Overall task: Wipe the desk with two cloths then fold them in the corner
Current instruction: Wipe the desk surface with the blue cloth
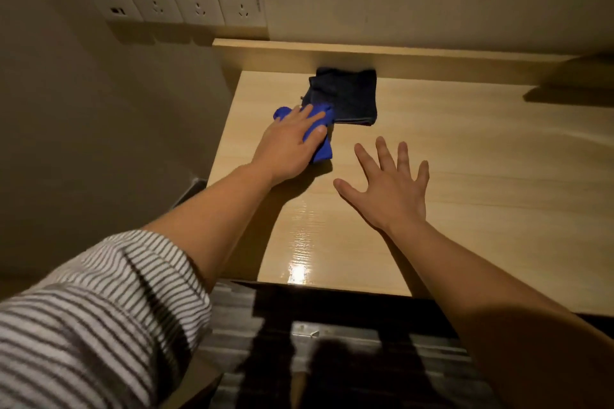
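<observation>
A bright blue cloth (pixel 324 151) lies bunched on the light wooden desk (pixel 465 183) near its far left corner. My left hand (pixel 289 143) lies over it, fingers curled on the fabric. A dark navy cloth (pixel 352 96) lies folded flat just behind, against the raised back ledge, its near left edge touching the blue one. My right hand (pixel 388 186) hovers over the bare desk to the right of the blue cloth, fingers spread, holding nothing.
A row of white wall sockets (pixel 186 0) sits on the wall above the desk's left end. The desk's left edge drops off beside my left forearm. A dark shelf shadow (pixel 571 90) is at far right. Dark flooring lies below the front edge.
</observation>
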`<state>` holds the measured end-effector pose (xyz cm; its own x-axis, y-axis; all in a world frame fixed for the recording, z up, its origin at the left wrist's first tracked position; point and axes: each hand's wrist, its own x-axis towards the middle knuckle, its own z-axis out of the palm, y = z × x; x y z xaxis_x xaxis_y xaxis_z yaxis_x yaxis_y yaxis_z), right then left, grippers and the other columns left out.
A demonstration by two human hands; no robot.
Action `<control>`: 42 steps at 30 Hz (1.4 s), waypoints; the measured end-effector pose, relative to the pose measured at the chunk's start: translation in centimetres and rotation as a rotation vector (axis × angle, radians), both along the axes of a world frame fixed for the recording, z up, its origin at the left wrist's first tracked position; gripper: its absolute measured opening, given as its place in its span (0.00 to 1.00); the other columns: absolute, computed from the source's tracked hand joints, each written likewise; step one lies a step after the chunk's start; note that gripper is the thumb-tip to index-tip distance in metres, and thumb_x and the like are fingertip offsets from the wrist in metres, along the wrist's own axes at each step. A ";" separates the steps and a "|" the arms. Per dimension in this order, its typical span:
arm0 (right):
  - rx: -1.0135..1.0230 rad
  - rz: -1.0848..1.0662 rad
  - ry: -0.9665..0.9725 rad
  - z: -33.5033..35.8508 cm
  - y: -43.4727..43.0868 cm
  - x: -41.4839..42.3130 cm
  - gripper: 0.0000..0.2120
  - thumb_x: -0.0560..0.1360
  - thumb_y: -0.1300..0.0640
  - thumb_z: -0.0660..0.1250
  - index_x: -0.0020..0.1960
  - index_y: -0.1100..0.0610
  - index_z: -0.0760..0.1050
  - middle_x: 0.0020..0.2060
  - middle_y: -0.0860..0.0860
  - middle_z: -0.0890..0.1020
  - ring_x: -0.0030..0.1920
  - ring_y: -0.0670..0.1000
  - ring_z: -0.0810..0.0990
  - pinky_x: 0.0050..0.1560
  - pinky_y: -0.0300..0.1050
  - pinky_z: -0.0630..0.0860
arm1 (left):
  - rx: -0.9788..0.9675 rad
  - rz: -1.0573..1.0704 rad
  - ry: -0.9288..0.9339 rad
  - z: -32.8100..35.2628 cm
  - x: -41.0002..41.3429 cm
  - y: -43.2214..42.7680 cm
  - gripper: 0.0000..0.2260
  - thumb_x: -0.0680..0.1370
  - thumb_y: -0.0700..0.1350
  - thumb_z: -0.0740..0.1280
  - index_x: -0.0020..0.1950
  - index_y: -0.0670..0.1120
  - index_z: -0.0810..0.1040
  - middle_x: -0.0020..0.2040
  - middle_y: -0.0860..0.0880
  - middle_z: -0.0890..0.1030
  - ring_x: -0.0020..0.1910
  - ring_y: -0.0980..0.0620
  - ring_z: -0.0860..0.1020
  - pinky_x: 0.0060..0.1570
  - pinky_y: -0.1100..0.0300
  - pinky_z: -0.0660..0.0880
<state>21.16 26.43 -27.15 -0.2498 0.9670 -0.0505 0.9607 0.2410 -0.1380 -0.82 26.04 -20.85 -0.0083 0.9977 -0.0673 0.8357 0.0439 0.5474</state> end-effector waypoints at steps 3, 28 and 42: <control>0.012 -0.006 0.013 -0.2 0.0 0.0 0.46 0.70 0.16 0.37 0.83 0.35 0.47 0.85 0.46 0.47 0.84 0.59 0.41 0.76 0.72 0.40 | -0.106 -0.082 0.325 -3.5 0.3 1.9 0.27 0.87 0.65 0.45 0.86 0.63 0.51 0.88 0.50 0.48 0.86 0.45 0.45 0.82 0.37 0.42; 0.001 0.074 0.000 0.5 -0.5 7.6 0.44 0.72 0.17 0.39 0.83 0.37 0.50 0.85 0.47 0.51 0.84 0.57 0.45 0.77 0.68 0.48 | -0.097 -0.192 0.439 -3.9 2.5 -8.5 0.34 0.82 0.72 0.40 0.86 0.62 0.42 0.88 0.52 0.42 0.86 0.47 0.40 0.83 0.41 0.39; -0.015 0.087 0.009 0.9 -0.7 7.7 0.46 0.71 0.17 0.39 0.83 0.38 0.51 0.85 0.48 0.52 0.84 0.57 0.46 0.78 0.69 0.47 | -0.046 -0.135 0.366 -4.2 5.8 -18.1 0.30 0.86 0.63 0.45 0.87 0.53 0.50 0.88 0.51 0.49 0.86 0.51 0.46 0.84 0.46 0.45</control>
